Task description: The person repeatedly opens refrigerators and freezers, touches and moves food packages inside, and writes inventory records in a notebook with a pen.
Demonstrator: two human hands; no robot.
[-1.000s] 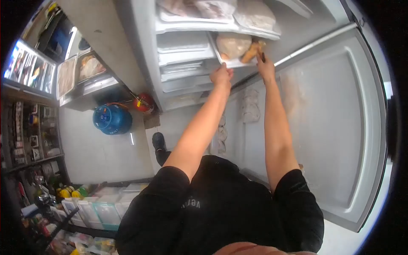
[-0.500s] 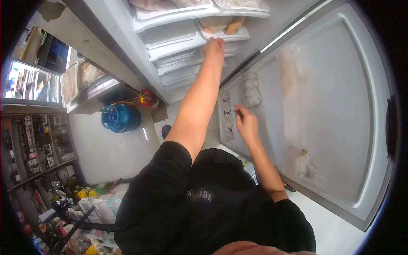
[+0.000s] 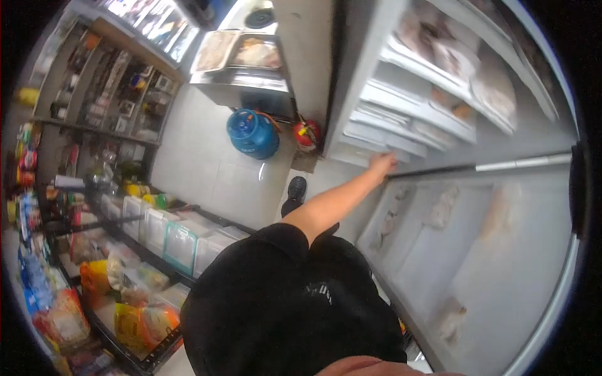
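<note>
My left hand (image 3: 384,164) is stretched out to the bottom of the open upright freezer, just beside its lower shelves (image 3: 389,143). Its fingers look curled in, and motion blur hides what they hold, if anything. Above it, white trays (image 3: 433,119) sit on the shelves, with large pale packages of food (image 3: 454,59) higher up. The freezer door (image 3: 527,263) stands wide open at the right, with wrapped bundles (image 3: 442,207) in its inner side. My right hand is out of view.
A blue gas cylinder (image 3: 253,133) and a red fire extinguisher (image 3: 306,135) stand on the tiled floor (image 3: 200,163) ahead. Clear bins (image 3: 180,246) and packaged goods (image 3: 144,326) fill the rack at left. Beyond is a counter with food trays (image 3: 257,51).
The view has swung so that the freezer sits further right. My left hand has gone from a middle tray down to the lower shelves. My right hand has left view.
</note>
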